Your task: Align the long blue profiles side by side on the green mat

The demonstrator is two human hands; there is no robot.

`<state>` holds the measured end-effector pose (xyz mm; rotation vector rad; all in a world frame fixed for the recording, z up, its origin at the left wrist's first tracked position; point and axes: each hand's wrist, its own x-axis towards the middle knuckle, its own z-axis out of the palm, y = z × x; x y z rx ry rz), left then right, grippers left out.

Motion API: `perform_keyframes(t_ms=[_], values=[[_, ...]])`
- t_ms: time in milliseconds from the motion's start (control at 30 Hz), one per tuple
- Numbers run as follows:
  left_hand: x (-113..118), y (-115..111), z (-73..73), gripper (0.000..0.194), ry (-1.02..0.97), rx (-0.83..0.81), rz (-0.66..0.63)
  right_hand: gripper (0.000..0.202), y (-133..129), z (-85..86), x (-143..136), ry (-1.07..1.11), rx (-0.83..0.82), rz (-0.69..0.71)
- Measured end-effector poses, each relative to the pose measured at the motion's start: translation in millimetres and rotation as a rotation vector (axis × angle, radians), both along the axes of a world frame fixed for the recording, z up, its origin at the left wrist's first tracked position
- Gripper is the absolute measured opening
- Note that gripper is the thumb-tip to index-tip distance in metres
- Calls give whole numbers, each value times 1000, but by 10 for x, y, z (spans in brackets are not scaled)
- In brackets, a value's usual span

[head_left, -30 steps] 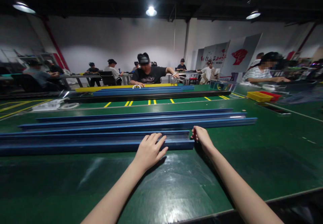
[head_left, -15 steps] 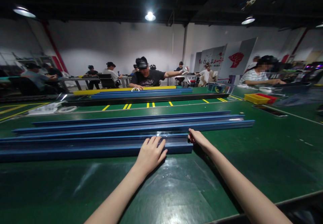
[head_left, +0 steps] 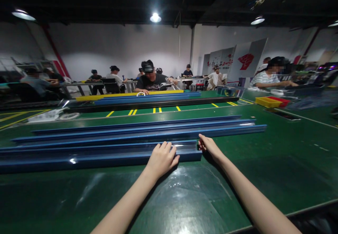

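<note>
A long blue channel [head_left: 100, 155] lies nearest to me on the green table [head_left: 264, 163]. Over its right part rests my left hand [head_left: 162, 156], fingers a little apart on the channel's upper side. Just past the channel's right end is my right hand [head_left: 207, 146], its fingers curled together; whatever they may hold is too small to make out. Behind both hands lie more long blue channels [head_left: 224, 130], side by side.
Farther back lie a black strip [head_left: 158, 104], thinner blue strips [head_left: 148, 97] and a yellow strip [head_left: 105, 95]. A yellow tray [head_left: 268, 102] and a red tray [head_left: 282, 102] stand at right. A person [head_left: 151, 79] sits opposite.
My left hand has slid slightly right along the near channel. My right hand has barely moved. The person opposite has drawn an outstretched arm in.
</note>
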<state>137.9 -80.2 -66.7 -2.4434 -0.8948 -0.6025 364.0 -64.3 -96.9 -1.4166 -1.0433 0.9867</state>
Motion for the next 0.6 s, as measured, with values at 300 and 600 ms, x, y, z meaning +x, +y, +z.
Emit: perform_keyframes(t_ms=[300, 600], values=[[-56, -9, -36, 21, -27, -36, 37, 41, -41, 103, 37, 32, -45, 98], [-84, -10, -51, 22, -52, -83, 38, 35, -127, 190, 7, -157, 22, 153]])
